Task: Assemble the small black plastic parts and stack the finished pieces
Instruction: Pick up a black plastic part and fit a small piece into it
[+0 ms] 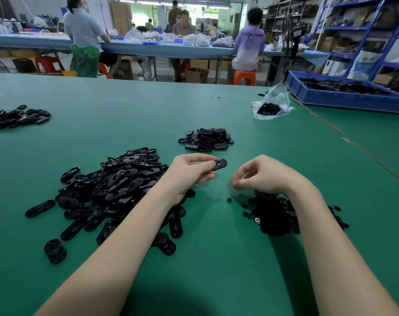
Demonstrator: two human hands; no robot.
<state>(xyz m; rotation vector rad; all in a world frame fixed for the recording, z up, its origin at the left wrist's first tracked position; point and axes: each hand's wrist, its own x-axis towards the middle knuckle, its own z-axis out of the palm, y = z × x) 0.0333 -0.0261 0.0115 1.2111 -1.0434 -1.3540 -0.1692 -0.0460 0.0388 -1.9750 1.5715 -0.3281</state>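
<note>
Head view, left hand (190,172) pinching oval piece (220,164)

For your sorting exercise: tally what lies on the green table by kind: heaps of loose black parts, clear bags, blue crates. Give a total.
Heaps of loose black parts: 4
Clear bags: 1
Blue crates: 1
Total: 6

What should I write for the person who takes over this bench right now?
Left hand pinches one oval black piece above the table.
Right hand is curled over the small parts pile; whether it holds a part cannot be seen.
Oval pieces wait in the big pile.
Done: a finished stack beyond the hands.
Left: fit the held piece, stack it, continue through the pile.
</note>
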